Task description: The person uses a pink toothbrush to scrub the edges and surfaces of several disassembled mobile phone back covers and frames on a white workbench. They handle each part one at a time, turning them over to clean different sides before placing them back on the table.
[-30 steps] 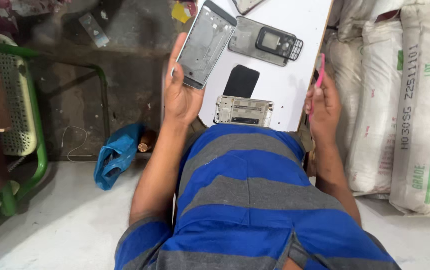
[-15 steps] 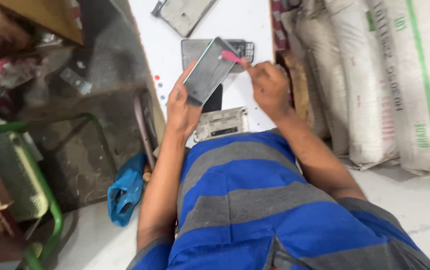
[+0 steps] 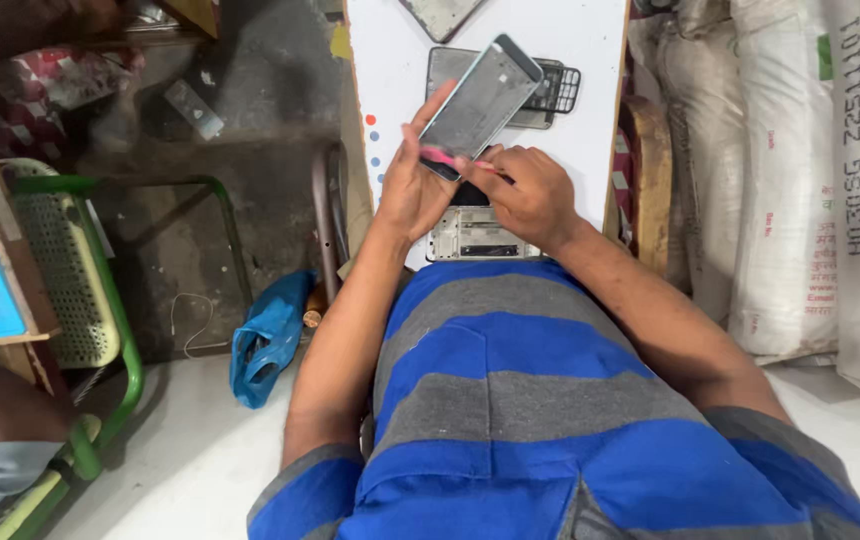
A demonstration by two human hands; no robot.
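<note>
1. The left hand (image 3: 412, 190) grips a grey phone frame (image 3: 480, 104), tilted above the white table (image 3: 590, 60).
2. The right hand (image 3: 530, 195) pinches a pink tool (image 3: 447, 158) against the frame's lower end.
3. A second frame (image 3: 472, 236) lies flat beneath both hands.

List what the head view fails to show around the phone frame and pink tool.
- Pink tool: tip and far end hidden by right hand.
- Phone frame: underside faces away; lower edge covered by left hand.
- Dark part under both hands: mostly hidden.
- Top phone part: cut off by edge.
</note>
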